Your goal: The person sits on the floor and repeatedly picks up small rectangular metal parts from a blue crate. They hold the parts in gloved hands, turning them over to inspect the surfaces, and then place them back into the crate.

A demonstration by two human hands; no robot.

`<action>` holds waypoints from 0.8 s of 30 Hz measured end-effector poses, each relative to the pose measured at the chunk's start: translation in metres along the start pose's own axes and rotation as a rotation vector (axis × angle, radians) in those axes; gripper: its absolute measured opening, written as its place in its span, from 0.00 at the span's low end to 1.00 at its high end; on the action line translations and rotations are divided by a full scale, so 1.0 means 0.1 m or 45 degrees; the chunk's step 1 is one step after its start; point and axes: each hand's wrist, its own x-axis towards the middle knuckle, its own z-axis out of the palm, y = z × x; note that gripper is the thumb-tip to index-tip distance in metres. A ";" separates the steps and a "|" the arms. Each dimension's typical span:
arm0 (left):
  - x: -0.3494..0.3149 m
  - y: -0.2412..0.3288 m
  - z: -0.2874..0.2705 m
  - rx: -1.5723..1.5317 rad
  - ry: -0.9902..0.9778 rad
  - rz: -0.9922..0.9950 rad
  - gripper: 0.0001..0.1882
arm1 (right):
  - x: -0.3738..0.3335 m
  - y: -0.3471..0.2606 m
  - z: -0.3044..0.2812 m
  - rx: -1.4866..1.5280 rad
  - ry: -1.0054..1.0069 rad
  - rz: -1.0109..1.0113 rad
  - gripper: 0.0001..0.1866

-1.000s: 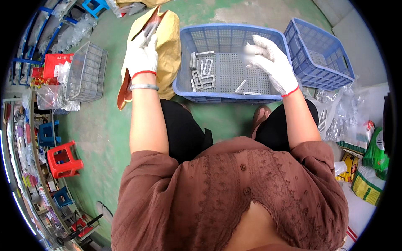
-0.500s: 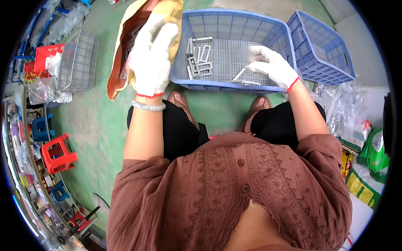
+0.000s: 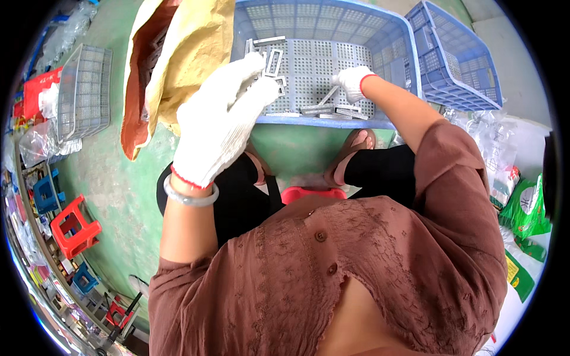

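Observation:
White knitted gloves with red cuffs cover both hands. My left hand [image 3: 222, 115] hovers over the near left edge of a blue plastic crate [image 3: 332, 120], thumb and fingers apart. It partly hides several small grey metal frames [image 3: 274, 62] inside. Deeper in the crate, my right hand [image 3: 352, 82] has its fingers curled together. Whatever they may hold is hidden. Just below its fingertips a thin metal piece [image 3: 328, 95] leans at a slant. More grey metal pieces [image 3: 317, 109] lie along the near wall. Left of the crate, an open yellow paper sack [image 3: 193, 56] contains similar metal pieces.
Another blue crate [image 3: 457, 74] stands to the right, beside clear plastic bags [image 3: 484, 130]. A grey mesh basket [image 3: 86, 92] and a red stool [image 3: 76, 226] are on the left. Part of a red seat [image 3: 312, 193] shows between my legs.
My left hand has moved from the sack toward the crate, right and nearer. My right hand has shifted slightly left and its fingers have closed. More metal pieces lie by the near wall.

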 end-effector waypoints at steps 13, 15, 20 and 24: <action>0.23 0.01 -0.02 -0.129 -0.177 -0.430 0.24 | 1.06 -0.30 0.52 -0.061 -0.433 -0.193 0.47; 0.25 0.03 -0.03 -0.086 -0.187 -0.458 0.25 | 1.08 -0.31 0.43 -0.083 -0.504 -0.182 0.47; 0.28 -0.01 -0.02 -0.011 -0.230 -0.352 0.26 | 1.14 -0.27 0.50 -0.109 -0.396 -0.226 0.48; 0.30 -0.02 -0.03 -0.020 -0.264 -0.372 0.26 | 1.04 -0.28 0.48 -0.108 -0.329 -0.227 0.44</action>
